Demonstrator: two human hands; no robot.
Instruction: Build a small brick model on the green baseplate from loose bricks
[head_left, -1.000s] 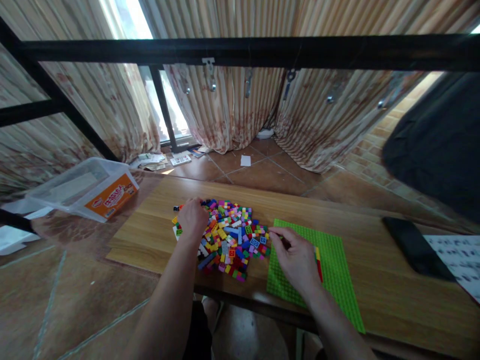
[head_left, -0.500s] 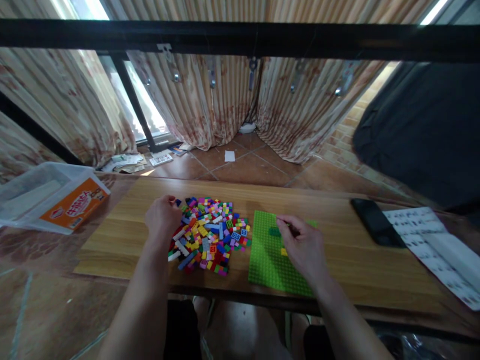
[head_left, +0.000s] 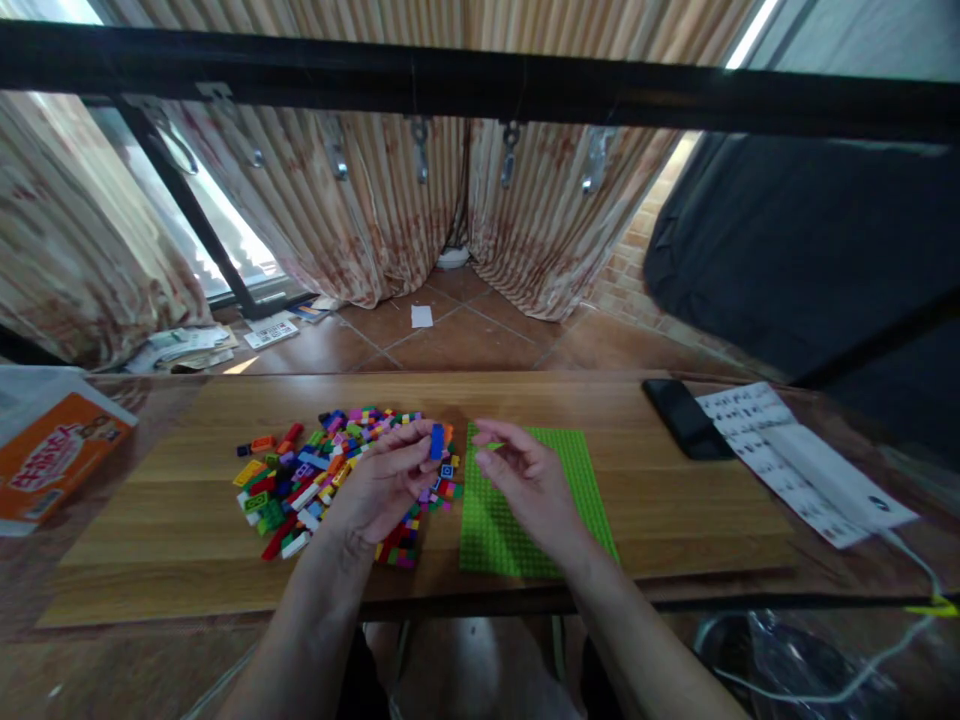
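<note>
A blue brick (head_left: 436,441) is pinched upright between the thumb and fingers of my left hand (head_left: 382,480). That hand hovers over the right side of a heap of mixed coloured bricks (head_left: 300,490). Just right of it, my right hand (head_left: 529,485) is raised above the green studded baseplate (head_left: 487,540), thumb and fingers curved and apart, with no brick visible in them. Much of the baseplate's middle is hidden behind the right hand. Both hands face each other, a small gap between them.
A black phone (head_left: 686,418) lies on the wooden board (head_left: 675,520), beside a printed sheet (head_left: 795,460). At the left stands a clear plastic box (head_left: 45,385) with an orange label. A dark horizontal bar (head_left: 480,85) crosses above the table.
My left hand has come from the heap's far left to its right side with a blue brick. My right hand has left the baseplate bricks and opened. The view has shifted right.
</note>
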